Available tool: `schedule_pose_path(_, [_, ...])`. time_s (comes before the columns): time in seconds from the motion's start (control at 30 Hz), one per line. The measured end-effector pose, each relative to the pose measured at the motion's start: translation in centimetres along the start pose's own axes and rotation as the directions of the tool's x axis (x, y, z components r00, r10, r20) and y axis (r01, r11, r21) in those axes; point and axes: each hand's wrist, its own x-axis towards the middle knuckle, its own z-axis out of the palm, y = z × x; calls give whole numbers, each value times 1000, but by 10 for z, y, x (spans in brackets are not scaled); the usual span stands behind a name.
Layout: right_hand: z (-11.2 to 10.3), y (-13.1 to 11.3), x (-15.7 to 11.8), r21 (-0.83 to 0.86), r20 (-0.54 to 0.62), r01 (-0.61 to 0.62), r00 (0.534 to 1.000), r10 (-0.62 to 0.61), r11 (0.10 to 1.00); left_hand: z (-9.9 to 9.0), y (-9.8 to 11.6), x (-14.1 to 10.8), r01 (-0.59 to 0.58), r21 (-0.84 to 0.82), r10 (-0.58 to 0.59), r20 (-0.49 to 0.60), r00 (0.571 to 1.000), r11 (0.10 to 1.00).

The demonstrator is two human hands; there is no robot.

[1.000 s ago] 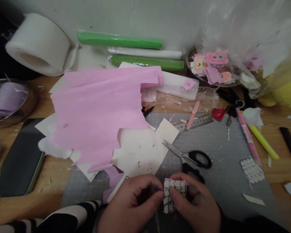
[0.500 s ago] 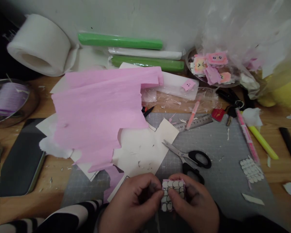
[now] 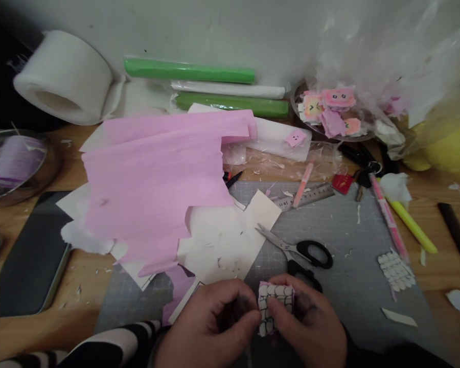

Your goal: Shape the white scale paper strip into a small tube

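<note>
A small white paper piece (image 3: pixel 266 308) with dark-outlined scallops and pink edges is between my hands, near the bottom centre. My right hand (image 3: pixel 308 319) grips it, thumb across the front and fingers behind. At its left edge, the thumb and forefinger of my left hand (image 3: pixel 218 322) are pinched together; the exact contact is partly hidden. Black-handled scissors (image 3: pixel 291 248) lie just beyond my hands, blades pointing left. A similar scalloped piece (image 3: pixel 396 274) rests to the right on the grey cutting mat (image 3: pixel 352 306).
Pink crepe paper (image 3: pixel 153 184) covers white sheets (image 3: pixel 214 235) at left centre. Behind are green rolls (image 3: pixel 187 70), a toilet roll (image 3: pixel 65 76) and a bowl of paper faces (image 3: pixel 331 112). A ruler (image 3: pixel 310 196), keys (image 3: pixel 360 186) and markers (image 3: pixel 389 217) lie right; a phone (image 3: pixel 30 260) lies left.
The scalloped piece tilts slightly differently in my right hand. My left fingertips stay at its left edge, and the whole view has shifted a little.
</note>
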Motion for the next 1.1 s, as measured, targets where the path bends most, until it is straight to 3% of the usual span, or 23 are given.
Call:
schedule_pose_path(0.17, [-3,2,0,13,18,7,1000,-7,1000,1,-3,0,-17,82,17,-6,1000,996])
schedule_pose_path(0.4, [-6,18,0,-107,22,34,999,-32,994,0,-5,3,15,79,-17,29,999,997])
schedule_pose_path(0.57, [-6,27,0,-65,22,-4,1000,5,998,0,-4,-1,12,105,-12,5,1000,994])
schedule_pose_path(1.1, [0,14,-1,-53,-86,5,996,-10,999,1,-5,-2,-8,40,8,-1,1000,999])
